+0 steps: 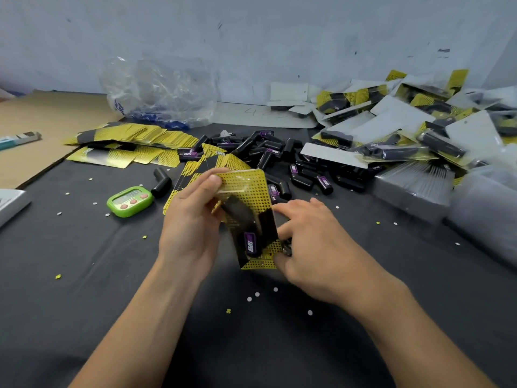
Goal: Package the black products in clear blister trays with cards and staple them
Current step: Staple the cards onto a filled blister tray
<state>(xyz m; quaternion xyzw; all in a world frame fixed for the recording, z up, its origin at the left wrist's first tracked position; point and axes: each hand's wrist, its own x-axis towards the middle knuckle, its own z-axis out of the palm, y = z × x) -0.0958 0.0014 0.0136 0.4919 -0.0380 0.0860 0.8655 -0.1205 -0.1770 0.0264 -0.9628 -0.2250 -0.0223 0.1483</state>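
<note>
My left hand [193,219] grips a yellow-and-black dotted card [251,191] by its upper left edge, thumb on top. A clear blister tray on the card holds a black product [246,228] with a purple label. My right hand [310,242] grips a small stapler [286,249] at the card's lower right edge; most of the stapler is hidden under the fingers. Loose black products [279,161] lie heaped behind the card. More dotted cards [134,138] are fanned out at the back left.
Finished packs [405,127] pile up at the right. Stacked clear trays [416,186] sit below them. A green timer [130,201] lies left of my hands, a clear plastic bag [159,91] stands by the wall, and cardboard [42,130] covers the far left.
</note>
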